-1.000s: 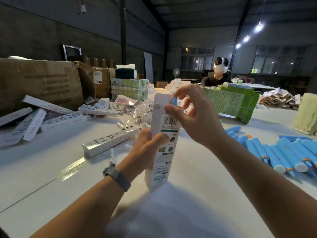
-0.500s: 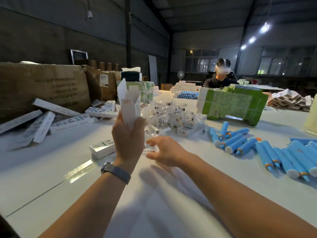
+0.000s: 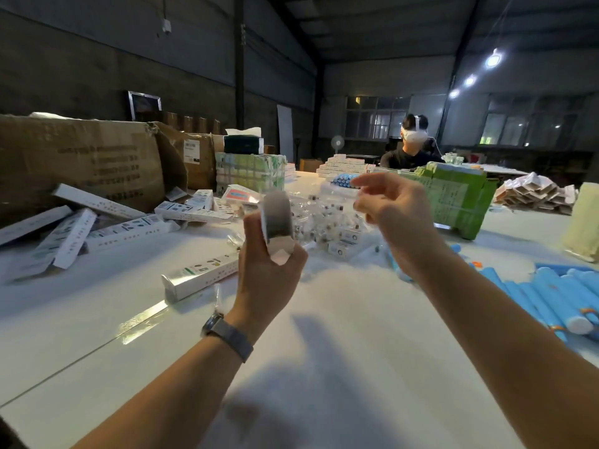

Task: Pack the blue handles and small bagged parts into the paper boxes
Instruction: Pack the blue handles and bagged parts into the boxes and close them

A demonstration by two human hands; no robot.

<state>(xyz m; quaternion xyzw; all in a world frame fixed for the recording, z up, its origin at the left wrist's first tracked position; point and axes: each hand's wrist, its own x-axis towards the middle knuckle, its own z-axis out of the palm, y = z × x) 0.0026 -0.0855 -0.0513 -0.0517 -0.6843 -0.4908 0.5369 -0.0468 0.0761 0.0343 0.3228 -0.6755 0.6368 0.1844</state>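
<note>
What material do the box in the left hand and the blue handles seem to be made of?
Box: probably thin paperboard, white, slightly glossy; its end flaps are folded. Blue handles: likely smooth plastic, with soft highlights and white end caps. Motion blur leaves the box finish uncertain.

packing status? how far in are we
Done: finished paper boxes lie heaped at far left, one more mid-table.
In hand: the left hand grips a blurred box; the right hand is raised beside it, apparently pinching a clear bagged part, too blurred to confirm.
Left: many blue handles at right and a pile of bagged parts remain unpacked.
</note>
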